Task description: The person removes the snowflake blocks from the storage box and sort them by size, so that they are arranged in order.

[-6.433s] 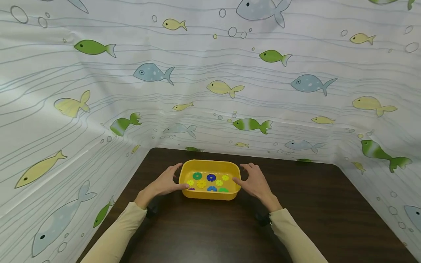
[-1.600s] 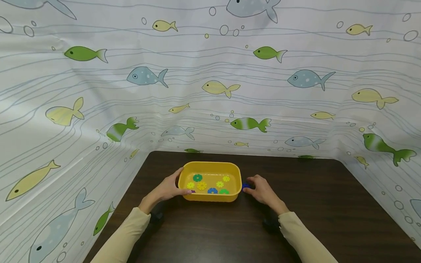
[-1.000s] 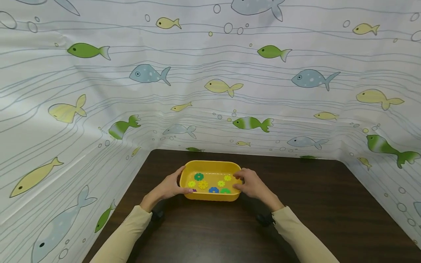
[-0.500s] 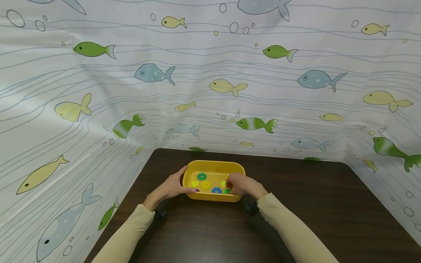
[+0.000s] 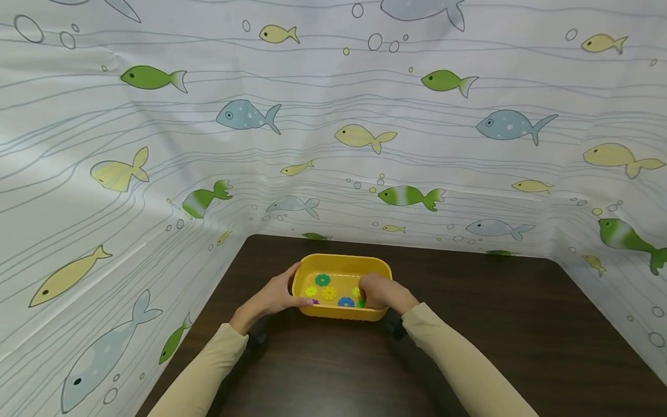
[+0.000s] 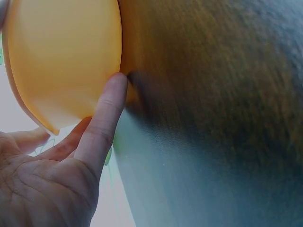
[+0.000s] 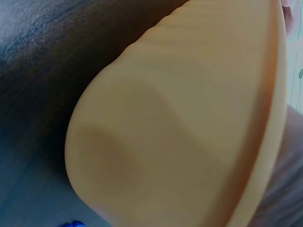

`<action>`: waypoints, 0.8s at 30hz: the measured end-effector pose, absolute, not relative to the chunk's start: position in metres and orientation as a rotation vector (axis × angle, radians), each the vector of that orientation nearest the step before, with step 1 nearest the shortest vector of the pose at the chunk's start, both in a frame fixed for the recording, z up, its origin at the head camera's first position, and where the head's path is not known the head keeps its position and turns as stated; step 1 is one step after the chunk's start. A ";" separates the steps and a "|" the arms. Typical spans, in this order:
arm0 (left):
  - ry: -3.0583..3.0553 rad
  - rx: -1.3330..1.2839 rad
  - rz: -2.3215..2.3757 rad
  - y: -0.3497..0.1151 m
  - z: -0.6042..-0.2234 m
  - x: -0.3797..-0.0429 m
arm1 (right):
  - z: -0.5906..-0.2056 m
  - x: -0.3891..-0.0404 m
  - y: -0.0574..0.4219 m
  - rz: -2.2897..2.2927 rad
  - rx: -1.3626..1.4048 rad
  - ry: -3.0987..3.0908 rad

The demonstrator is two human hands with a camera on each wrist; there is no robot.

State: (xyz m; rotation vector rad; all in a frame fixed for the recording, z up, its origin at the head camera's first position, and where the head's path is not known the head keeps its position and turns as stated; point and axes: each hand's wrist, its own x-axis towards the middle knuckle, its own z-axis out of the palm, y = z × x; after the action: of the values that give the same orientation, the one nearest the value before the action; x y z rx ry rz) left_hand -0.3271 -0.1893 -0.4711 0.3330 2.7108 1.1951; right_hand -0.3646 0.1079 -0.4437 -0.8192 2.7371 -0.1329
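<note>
A yellow plastic basin (image 5: 341,313) stands on the dark table. My left hand (image 5: 276,292) grips its left end, thumb over the front rim; in the left wrist view, a straight finger (image 6: 102,120) lies along the outer wall. My right hand (image 5: 383,291) reaches over the right rim into the basin, fingers bent down at a green flower-shaped disc (image 5: 361,303). The fingertips are hidden, so I cannot tell whether they pinch it. Other notched discs lie inside: a dark green one (image 5: 322,280), a blue one (image 5: 346,302), a purple one (image 5: 315,302) and several yellow ones (image 5: 329,293).
In the right wrist view, part of a dark blue disc (image 7: 75,224) shows on the table outside the basin. The brown tabletop (image 5: 484,324) extends to the right and in front. A white fish-printed sheet (image 5: 323,75) hangs behind and at both sides.
The dark blue disc has gone from the basin to the table at its right. My right hand has come back over the rim to the green disc. The left hand still holds the basin.
</note>
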 end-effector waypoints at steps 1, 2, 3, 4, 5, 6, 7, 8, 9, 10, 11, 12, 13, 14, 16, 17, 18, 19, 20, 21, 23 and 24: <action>2.714 0.337 1.193 -0.189 -0.471 -0.327 | -0.444 -0.366 0.108 -0.137 -0.812 2.733; 2.715 0.340 1.192 -0.189 -0.471 -0.327 | -0.444 -0.368 0.108 -0.142 -0.804 2.728; 2.719 0.347 1.186 -0.189 -0.471 -0.328 | -0.448 -0.370 0.108 -0.138 -0.802 2.723; 2.717 0.347 1.188 -0.189 -0.472 -0.328 | -0.451 -0.373 0.109 -0.133 -0.799 2.718; 2.713 0.343 1.194 -0.189 -0.472 -0.328 | -0.455 -0.377 0.109 -0.129 -0.792 2.713; 2.709 0.342 1.198 -0.189 -0.473 -0.329 | -0.460 -0.380 0.110 -0.120 -0.790 2.712; 2.707 0.341 1.204 -0.189 -0.473 -0.329 | -0.463 -0.383 0.109 -0.116 -0.781 2.707; 2.703 0.339 1.209 -0.189 -0.473 -0.329 | -0.466 -0.385 0.110 -0.109 -0.779 2.706; 2.705 0.343 1.209 -0.188 -0.474 -0.329 | -0.470 -0.388 0.110 -0.094 -0.783 2.705; 2.703 0.340 1.215 -0.188 -0.474 -0.329 | -0.472 -0.389 0.110 -0.089 -0.778 2.705; 2.704 0.340 1.218 -0.188 -0.474 -0.329 | -0.474 -0.391 0.110 -0.086 -0.775 2.708; 2.705 0.345 1.219 -0.188 -0.474 -0.329 | -0.475 -0.391 0.110 -0.084 -0.775 2.714; 2.705 0.349 1.221 -0.188 -0.474 -0.329 | -0.474 -0.391 0.110 -0.086 -0.770 2.711; 2.707 0.353 1.221 -0.189 -0.474 -0.329 | -0.473 -0.390 0.109 -0.082 -0.778 2.718; 2.710 0.359 1.220 -0.190 -0.475 -0.329 | -0.466 -0.383 0.108 -0.099 -0.773 2.721; 2.712 0.365 1.218 -0.190 -0.475 -0.329 | -0.460 -0.379 0.107 -0.108 -0.767 2.723; 2.713 0.373 1.217 -0.191 -0.475 -0.329 | -0.455 -0.374 0.106 -0.114 -0.760 2.725; 2.716 0.376 1.216 -0.191 -0.475 -0.329 | -0.450 -0.370 0.105 -0.118 -0.756 2.722; 2.718 0.380 1.216 -0.192 -0.475 -0.329 | -0.445 -0.366 0.105 -0.122 -0.757 2.725; 2.719 0.381 1.216 -0.192 -0.475 -0.329 | -0.443 -0.365 0.105 -0.122 -0.755 2.722; 2.721 0.385 1.219 -0.192 -0.475 -0.329 | -0.441 -0.363 0.106 -0.120 -0.762 2.717; 2.723 0.387 1.216 -0.192 -0.475 -0.329 | -0.439 -0.364 0.106 -0.124 -0.768 2.709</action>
State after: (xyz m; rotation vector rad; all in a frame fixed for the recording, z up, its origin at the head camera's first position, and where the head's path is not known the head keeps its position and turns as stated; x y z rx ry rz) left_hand -0.3293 -0.1919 -0.4746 0.3870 2.7232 1.2164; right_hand -0.3636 0.1061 -0.4395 -0.7679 2.7089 -0.1236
